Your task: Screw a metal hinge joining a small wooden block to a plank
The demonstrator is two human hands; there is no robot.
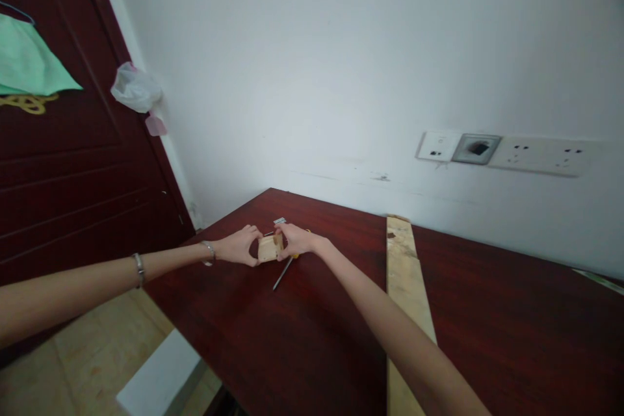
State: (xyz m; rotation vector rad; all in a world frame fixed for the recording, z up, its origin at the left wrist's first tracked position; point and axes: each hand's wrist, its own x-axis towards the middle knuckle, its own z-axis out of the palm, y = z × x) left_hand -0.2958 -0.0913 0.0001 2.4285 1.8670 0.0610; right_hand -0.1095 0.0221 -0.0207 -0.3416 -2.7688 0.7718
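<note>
A small pale wooden block [268, 249] sits at the far left part of the dark red table, held between both hands. My left hand [240, 246] grips its left edge with thumb and fingers curved around it. On the opposite edge, my right hand [294, 240] pinches the block near a brownish patch. A screwdriver [282, 275] lies beside the block, its metal shaft pointing toward me; its yellow handle is partly hidden by my right hand. Just behind the hands lies a small white item with dark markings [279, 221], too small to identify.
A long, stained wooden board [405, 260] lies across the table [312, 338], under my right forearm. A white wall with sockets [519, 153] rises behind. A dark red door [58, 162] stands left, with a plastic bag [136, 88] nearby. A white box [160, 374] is below the table edge.
</note>
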